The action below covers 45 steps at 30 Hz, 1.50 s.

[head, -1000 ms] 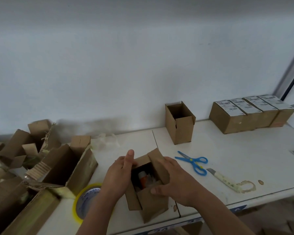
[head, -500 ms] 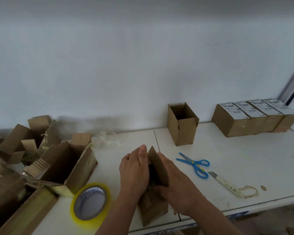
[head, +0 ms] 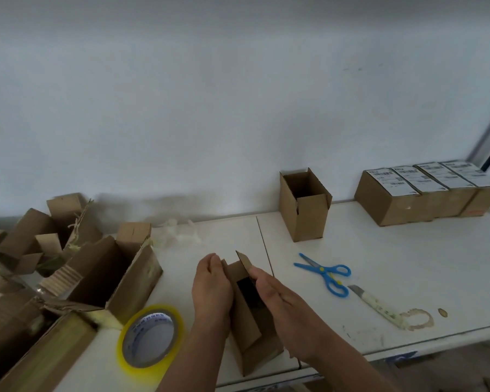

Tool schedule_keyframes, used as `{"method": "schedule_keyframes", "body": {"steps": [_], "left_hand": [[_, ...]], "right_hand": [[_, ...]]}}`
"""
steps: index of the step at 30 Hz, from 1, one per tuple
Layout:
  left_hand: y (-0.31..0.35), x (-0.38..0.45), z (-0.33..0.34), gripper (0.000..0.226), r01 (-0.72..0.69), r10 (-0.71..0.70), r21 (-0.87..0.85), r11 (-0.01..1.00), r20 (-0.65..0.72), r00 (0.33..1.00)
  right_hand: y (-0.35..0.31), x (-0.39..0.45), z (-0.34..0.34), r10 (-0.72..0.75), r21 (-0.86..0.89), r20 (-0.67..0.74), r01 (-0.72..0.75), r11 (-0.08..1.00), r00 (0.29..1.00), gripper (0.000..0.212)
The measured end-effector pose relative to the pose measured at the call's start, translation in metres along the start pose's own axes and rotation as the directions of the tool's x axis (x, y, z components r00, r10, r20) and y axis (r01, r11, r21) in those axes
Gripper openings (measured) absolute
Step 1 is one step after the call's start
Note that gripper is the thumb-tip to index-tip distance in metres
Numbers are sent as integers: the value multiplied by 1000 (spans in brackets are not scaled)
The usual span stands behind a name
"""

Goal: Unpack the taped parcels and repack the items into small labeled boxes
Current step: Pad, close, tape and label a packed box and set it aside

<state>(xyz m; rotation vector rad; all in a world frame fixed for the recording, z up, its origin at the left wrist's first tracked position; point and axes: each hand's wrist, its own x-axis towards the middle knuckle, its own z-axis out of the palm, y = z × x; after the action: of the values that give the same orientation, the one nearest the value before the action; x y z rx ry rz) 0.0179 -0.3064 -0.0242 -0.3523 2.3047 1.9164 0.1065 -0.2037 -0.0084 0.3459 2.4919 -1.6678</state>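
Matt brown cardboard forms the small box [head: 249, 329] and torn parcels [head: 111, 278], the scissors [head: 327, 274] have glossy blue plastic handles, the tape roll [head: 150, 339] shines yellow, and the table [head: 408, 264] looks smooth white.

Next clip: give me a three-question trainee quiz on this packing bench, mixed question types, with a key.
1. True or false: both flaps of the small box between the hands are already folded flat.
2. How many labelled boxes stand in the row at the right, against the wall?
3. Which lies nearest the left hand? A) blue scissors B) tape roll C) utility knife

Key:
1. False: a dark gap shows at the top, and the right hand is pressing one flap that is raised.
2. Four.
3. B.
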Motion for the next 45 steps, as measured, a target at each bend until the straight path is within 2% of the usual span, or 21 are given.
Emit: {"method": "schedule_keyframes", "body": {"steps": [4,8,14,17,19,21,24,33,38,45], "left_hand": [[-8,2,-1,43,56,-58,25,998,62,996],[-7,3,-1,42,37,-40,40,999,87,995],[-6,5,-2,27,15,-27,103,995,113,993],[-9,8,-3,26,-11,-3,123,992,110,994],[-10,10,-3,25,-26,12,131,991,110,994],[-11,11,-4,24,-35,19,147,989,114,993],[-12,14,-4,23,-35,16,161,986,120,993],[-10,13,-4,21,-56,36,168,984,120,992],[-9,12,-6,21,-54,30,159,986,149,988],[-6,12,-10,25,-67,30,189,980,195,980]], "right_hand": [[4,1,6,-27,-67,-14,26,997,1000,44],[4,-2,10,-26,-173,-23,21,985,999,40],[5,-2,17,-9,-272,-63,-9,962,998,43],[11,-3,22,15,-224,-110,-39,974,994,59],[13,-3,26,103,-124,-154,-122,985,983,77],[13,-5,29,194,-57,-167,-206,977,967,83],[13,-7,31,254,4,-182,-258,966,950,81],[12,-9,39,245,16,-247,-249,968,938,83],[15,-17,48,220,80,-264,-206,975,939,80],[15,-16,49,206,19,-273,-209,978,940,82]]}}
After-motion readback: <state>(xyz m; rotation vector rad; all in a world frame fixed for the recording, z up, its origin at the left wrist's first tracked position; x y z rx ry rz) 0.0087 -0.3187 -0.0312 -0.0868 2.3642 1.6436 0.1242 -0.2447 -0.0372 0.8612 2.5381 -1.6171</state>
